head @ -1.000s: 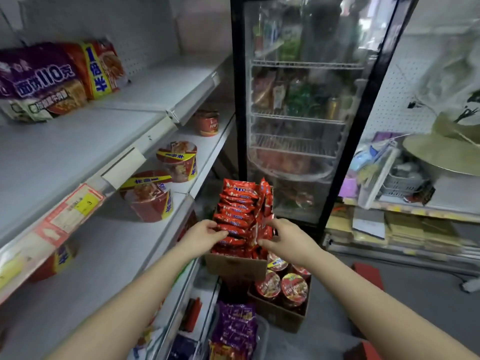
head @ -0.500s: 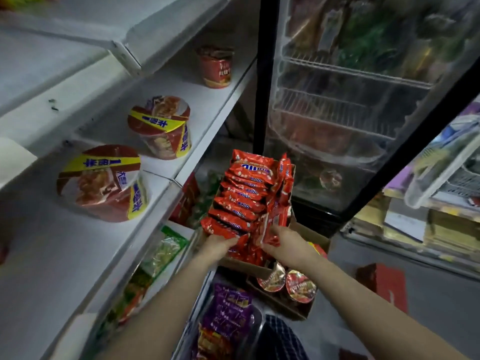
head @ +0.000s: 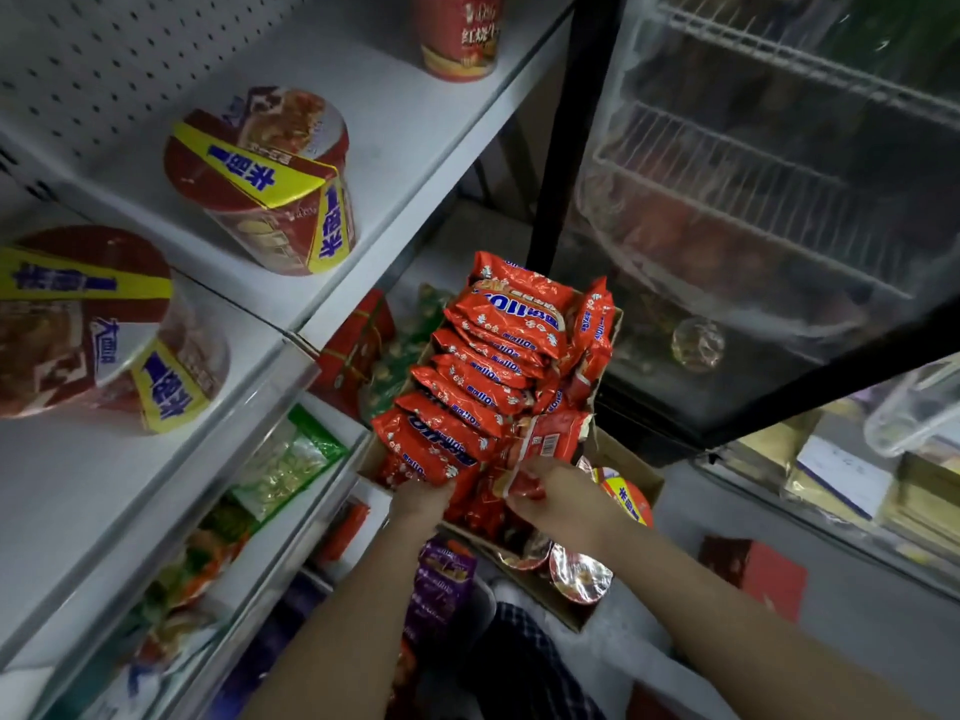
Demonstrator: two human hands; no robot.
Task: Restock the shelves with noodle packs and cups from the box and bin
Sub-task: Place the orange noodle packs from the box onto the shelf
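Head cam: both hands in the cardboard box [head: 605,374] of red noodle packs [head: 488,356], low beside the shelves.
Left hand [head: 420,498] grips the nearest pack at the box's front; right hand [head: 558,493] pinches a loose pack [head: 548,436]. Box sits over a carton of noodle cups [head: 579,571]. White shelf [head: 415,122] on the left holds three cups [head: 270,179]; glass-door cooler [head: 769,210] on the right, grey floor [head: 857,641].

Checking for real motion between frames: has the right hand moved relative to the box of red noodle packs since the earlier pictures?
No real shift. The right hand stays at the near right end of the red noodle packs in the box; mostly the camera tilted down.
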